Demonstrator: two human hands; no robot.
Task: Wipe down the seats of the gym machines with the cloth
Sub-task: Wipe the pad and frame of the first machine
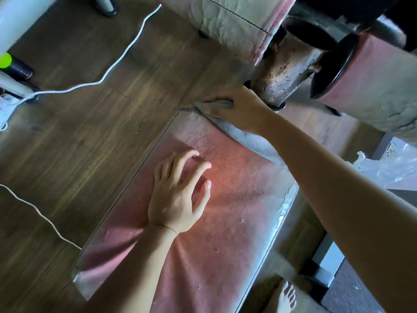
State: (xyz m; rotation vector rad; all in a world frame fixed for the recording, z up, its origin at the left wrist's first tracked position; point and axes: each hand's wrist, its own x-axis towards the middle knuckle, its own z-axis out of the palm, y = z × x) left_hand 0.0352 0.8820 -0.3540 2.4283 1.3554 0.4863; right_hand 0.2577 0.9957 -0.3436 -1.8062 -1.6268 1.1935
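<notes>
On the faded red seat (225,222), the left hand (178,197) rests flat near the middle, fingers spread and holding nothing. Up at the far end the right hand (239,109) presses a grey cloth (237,129) against the pad's edge, fingers curled down over it, right beside a rusty metal post (279,73). No brand or writing readable anywhere, the pad's just worn and pitted. White cord (108,73) snakes across the wood floor (90,132). Bare foot (286,294) at bottom right.
</notes>
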